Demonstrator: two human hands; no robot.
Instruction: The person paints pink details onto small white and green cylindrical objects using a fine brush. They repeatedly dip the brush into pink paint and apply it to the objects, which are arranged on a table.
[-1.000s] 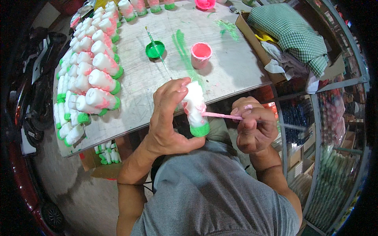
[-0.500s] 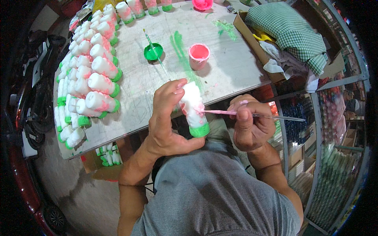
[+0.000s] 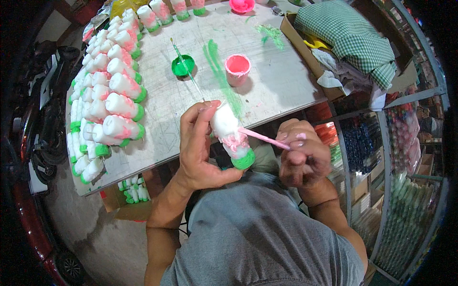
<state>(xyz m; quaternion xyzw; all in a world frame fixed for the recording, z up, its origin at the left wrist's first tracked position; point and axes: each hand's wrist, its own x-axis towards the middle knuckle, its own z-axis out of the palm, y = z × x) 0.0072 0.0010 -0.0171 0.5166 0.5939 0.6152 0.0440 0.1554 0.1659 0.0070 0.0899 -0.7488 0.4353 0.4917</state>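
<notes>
My left hand [image 3: 195,155] is closed round a white candle [image 3: 225,123], thumb and fingers at its two ends. The candle leans, with its green-painted base [image 3: 244,160] toward me and a raised pink band round its middle. My right hand [image 3: 305,155] grips a paintbrush [image 3: 265,137] coated in pink, and pink paint marks a finger. Its tip touches the candle's side just above the pink band. Beyond my hands, a pink paint cup [image 3: 237,78] stands on the table. A green paint dish [image 3: 176,69] sits to its left, with another paintbrush [image 3: 183,63] lying across it.
Rows of similar candles [image 3: 125,88] fill the table's left side, with several more along the far edge. A cardboard box [image 3: 305,57] holding cloths stands at the right. Below the table is a box of candles [image 3: 136,189]. Metal shelving [image 3: 398,100] lines my right side.
My left hand has turned the candle, bringing more of its pink band into view. The brush tip has moved slightly left and up, and the brush now slants downward toward my right hand.
</notes>
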